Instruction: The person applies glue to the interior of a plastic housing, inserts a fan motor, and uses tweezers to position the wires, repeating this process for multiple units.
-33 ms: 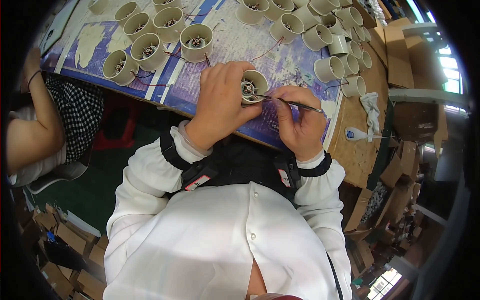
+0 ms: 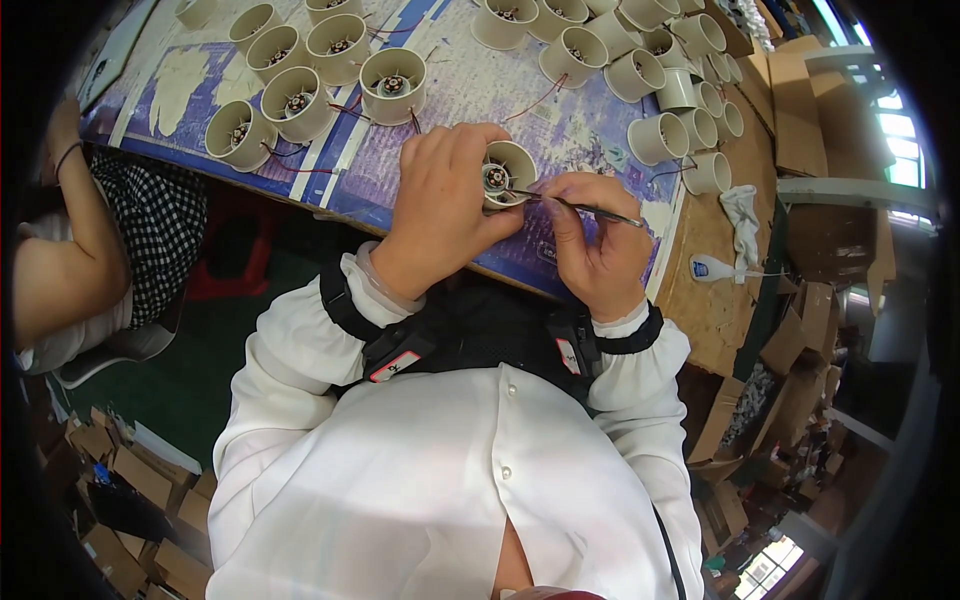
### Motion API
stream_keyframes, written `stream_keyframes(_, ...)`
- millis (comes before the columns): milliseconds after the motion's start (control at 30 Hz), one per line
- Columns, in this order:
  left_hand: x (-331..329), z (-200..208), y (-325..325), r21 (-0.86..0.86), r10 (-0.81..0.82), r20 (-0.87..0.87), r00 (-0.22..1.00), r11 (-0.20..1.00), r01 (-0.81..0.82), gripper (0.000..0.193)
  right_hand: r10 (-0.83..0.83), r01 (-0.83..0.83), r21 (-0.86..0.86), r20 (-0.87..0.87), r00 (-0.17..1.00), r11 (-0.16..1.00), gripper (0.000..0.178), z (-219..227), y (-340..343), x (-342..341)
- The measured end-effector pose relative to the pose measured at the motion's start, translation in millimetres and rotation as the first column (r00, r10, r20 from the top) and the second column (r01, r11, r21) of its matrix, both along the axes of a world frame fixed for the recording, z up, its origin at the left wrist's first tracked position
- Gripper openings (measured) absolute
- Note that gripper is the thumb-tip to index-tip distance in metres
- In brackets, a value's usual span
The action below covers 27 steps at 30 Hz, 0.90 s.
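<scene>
My left hand (image 2: 437,205) is wrapped round a cream plastic cup-shaped housing (image 2: 518,160) at the table's near edge, its open mouth facing up. Inside the housing sits a small round motor (image 2: 495,178) with a dark hub. Between the fingertips of my right hand (image 2: 603,250) is a pair of slim dark metal tweezers (image 2: 610,214). Their tip reaches over the housing's near-right rim, beside the motor. What the tip touches is too small to make out. My left fingers hide the left side of the housing.
Several similar housings with motors and thin wires stand at the left (image 2: 300,105), and more crowd the far right (image 2: 658,138). A white cloth (image 2: 740,225) and a small white bottle (image 2: 708,267) lie on the wooden board. A person (image 2: 75,240) sits at my left.
The rear end of the tweezers has tipped down slightly in my right hand. My left hand and the housing stay where they were.
</scene>
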<state>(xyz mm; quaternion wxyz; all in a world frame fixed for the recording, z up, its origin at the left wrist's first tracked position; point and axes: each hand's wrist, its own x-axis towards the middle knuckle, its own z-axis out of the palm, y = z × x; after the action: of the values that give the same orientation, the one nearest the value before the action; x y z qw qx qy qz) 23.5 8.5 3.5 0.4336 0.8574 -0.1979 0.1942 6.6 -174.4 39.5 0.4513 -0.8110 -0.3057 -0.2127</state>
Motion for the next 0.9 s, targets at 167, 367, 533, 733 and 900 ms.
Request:
stream_keyframes(167, 0.0, 0.6, 0.9, -0.003, -0.004, -0.001, 1.0, 1.0, 0.004, 0.066, 0.0, 0.002, -0.058, 0.028, 1.0, 0.998, 0.027, 4.0, 1.7, 0.4)
stream_keyframes(367, 0.5, 0.9, 0.2, -0.006, -0.008, 0.006, 1.0, 1.0, 0.008, 0.067, 0.008, -0.008, -0.012, -0.005, 1.0, 1.0, 0.028, 0.9, -1.7, -1.1)
stream_keyframes(533, 0.6, 0.1, -0.4, -0.007, -0.003, 0.002, 1.0, 1.0, 0.003, 0.066, 0.003, -0.002, -0.067, 0.019, 1.0, 0.998, 0.027, 5.3, 0.6, 0.2)
stream_keyframes(733, 0.9, 0.0, -0.3, 0.011, -0.006, 0.025, 1.0, 1.0, 0.006, 0.067, 0.028, -0.029, -0.036, -0.014, 1.0, 0.999, 0.028, 2.9, -2.5, -1.4)
stream_keyframes(900, 0.4, 0.3, -0.5, 0.016, -0.001, 0.027, 1.0, 1.0, 0.001, 0.067, 0.037, -0.038, -0.042, -0.024, 0.999, 0.998, 0.029, 3.0, -3.0, -0.8)
